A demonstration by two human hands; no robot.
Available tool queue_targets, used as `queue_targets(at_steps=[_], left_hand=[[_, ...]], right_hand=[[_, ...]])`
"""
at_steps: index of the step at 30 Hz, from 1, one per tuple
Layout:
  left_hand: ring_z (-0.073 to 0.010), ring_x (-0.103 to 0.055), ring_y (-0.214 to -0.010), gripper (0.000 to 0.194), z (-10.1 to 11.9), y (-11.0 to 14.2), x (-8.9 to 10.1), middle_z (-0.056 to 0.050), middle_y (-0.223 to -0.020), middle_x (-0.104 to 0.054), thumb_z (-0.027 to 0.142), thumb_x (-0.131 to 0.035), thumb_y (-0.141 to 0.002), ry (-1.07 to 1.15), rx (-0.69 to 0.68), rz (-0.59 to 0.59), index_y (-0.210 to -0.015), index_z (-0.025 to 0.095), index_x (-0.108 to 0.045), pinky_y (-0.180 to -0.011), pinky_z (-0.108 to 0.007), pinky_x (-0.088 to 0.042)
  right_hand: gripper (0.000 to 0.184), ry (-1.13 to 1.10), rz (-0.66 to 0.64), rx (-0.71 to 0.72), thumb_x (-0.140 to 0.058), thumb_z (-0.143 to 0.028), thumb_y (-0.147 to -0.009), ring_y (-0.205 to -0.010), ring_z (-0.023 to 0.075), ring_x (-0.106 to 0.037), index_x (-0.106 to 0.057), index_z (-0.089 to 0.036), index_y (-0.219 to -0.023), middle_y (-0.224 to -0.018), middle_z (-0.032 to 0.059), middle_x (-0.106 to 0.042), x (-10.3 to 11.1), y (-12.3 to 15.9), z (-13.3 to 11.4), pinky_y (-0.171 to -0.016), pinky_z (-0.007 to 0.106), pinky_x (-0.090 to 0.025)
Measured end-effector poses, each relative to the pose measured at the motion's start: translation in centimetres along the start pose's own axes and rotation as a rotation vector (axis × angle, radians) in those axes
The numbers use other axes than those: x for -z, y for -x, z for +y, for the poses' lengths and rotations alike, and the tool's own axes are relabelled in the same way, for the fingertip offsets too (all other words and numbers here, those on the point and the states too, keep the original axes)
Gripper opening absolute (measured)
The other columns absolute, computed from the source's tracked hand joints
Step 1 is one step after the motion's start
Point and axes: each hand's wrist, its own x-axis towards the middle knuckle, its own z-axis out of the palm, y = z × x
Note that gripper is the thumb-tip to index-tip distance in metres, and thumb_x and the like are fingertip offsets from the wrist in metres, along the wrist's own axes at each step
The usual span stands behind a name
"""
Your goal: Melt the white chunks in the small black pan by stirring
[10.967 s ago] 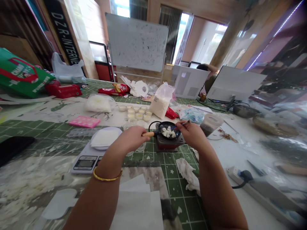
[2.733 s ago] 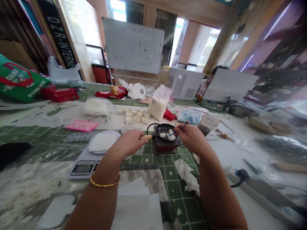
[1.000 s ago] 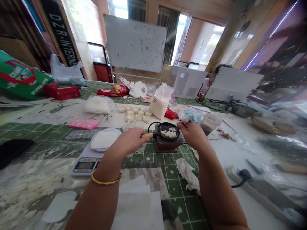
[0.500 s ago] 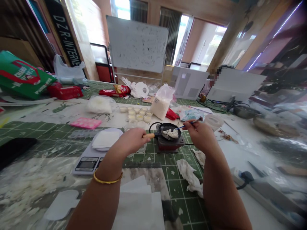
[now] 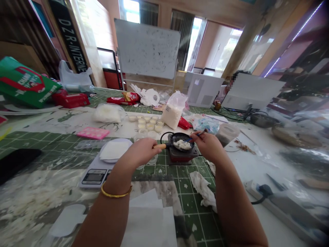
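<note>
My left hand [image 5: 146, 149] is wrapped round the wooden handle of a small black frying pan [image 5: 175, 136]. The pan rests on a little hot plate [image 5: 177, 157] with a dark reddish body. White flaky lumps [image 5: 183, 145] lie in the pan. My right hand [image 5: 205, 142] pinches a thin blue stick-like tool [image 5: 191, 139], whose lower end reaches into the pan at its right side. Whether that tool is a brush or a stirrer cannot be made out.
Small cups of pale wax-like stuff [image 5: 150, 126] and a bag of white granules [image 5: 171, 115] stand behind the pan. A kitchen scale [image 5: 94, 175] sits left, crumpled tissue [image 5: 203, 188] right, paper sheets [image 5: 151, 223] in front. A person [image 5: 223, 92] is partly behind a monitor [image 5: 253, 91].
My right hand has moved left, closer to the pan, and the tool's end is deeper over the white lumps. My left hand keeps its hold on the handle.
</note>
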Motion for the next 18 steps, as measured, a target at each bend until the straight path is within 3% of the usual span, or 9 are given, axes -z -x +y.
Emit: queue_targets(at_steps=[3, 7, 11, 13, 16, 18], left_hand=[[-0.0139, -0.050, -0.053, 0.035, 0.0, -0.1, 0.0, -0.003, -0.062, -0.058, 0.047, -0.039, -0.077, -0.013, -0.004, 0.006, -0.065, 0.018, -0.053, -0.047, -0.025, -0.027], [-0.0142, -0.049, -0.052, 0.033, -0.1, -0.1, -0.1, -0.002, -0.061, -0.058, 0.046, -0.041, -0.076, -0.017, 0.009, 0.002, -0.066, 0.018, -0.054, -0.046, -0.026, -0.027], [-0.0155, -0.052, -0.055, 0.031, -0.2, -0.2, -0.2, -0.002, -0.064, -0.059, 0.047, -0.043, -0.075, -0.026, 0.011, 0.002, -0.066, 0.019, -0.054, -0.048, -0.025, -0.028], [-0.0161, -0.053, -0.057, 0.033, 0.0, -0.2, 0.0, -0.003, -0.065, -0.060, 0.049, -0.043, -0.075, -0.034, 0.009, 0.003, -0.067, 0.019, -0.054, -0.049, -0.025, -0.029], [-0.0167, -0.052, -0.057, 0.039, 0.6, 0.8, 1.2, -0.004, -0.065, -0.059, 0.055, -0.040, -0.076, -0.077, 0.058, 0.081, -0.069, 0.019, -0.054, -0.048, -0.025, -0.028], [-0.0164, -0.050, -0.057, 0.045, 1.3, 2.7, 1.8, -0.004, -0.063, -0.058, 0.060, -0.037, -0.076, -0.093, 0.099, 0.211, -0.070, 0.019, -0.054, -0.047, -0.025, -0.027]], right_hand=[[0.035, 0.000, 0.059, 0.029, -0.039, -0.039, -0.084, -0.081, 0.0187, -0.060, -0.068, -0.021, -0.079, -0.087, 0.0040, -0.069, 0.1, 0.5, -0.3, -0.070, 0.027, -0.038], [0.034, 0.012, -0.037, 0.058, -0.039, -0.037, -0.084, -0.076, 0.0178, -0.060, -0.067, -0.020, -0.074, -0.081, 0.0044, -0.069, 0.3, 0.8, -0.6, -0.068, 0.026, -0.038], [0.033, 0.003, 0.083, 0.020, -0.039, -0.038, -0.084, -0.076, 0.0176, -0.060, -0.067, -0.021, -0.079, -0.079, 0.0037, -0.068, 0.6, 0.8, -0.4, -0.068, 0.026, -0.037], [0.032, 0.026, 0.071, 0.019, -0.040, -0.037, -0.084, -0.076, 0.0179, -0.060, -0.067, -0.020, -0.079, -0.079, 0.0048, -0.068, 0.7, 0.8, -0.4, -0.067, 0.026, -0.037], [0.033, 0.009, -0.021, 0.022, -0.040, -0.037, -0.084, -0.074, 0.0177, -0.059, -0.067, -0.020, -0.076, -0.079, 0.0052, -0.068, 0.6, 0.7, -0.4, -0.066, 0.026, -0.037], [0.035, -0.045, -0.007, 0.007, -0.039, -0.039, -0.084, -0.075, 0.0174, -0.059, -0.067, -0.021, -0.075, -0.081, 0.0043, -0.068, 0.5, 0.6, -0.4, -0.067, 0.026, -0.037]])
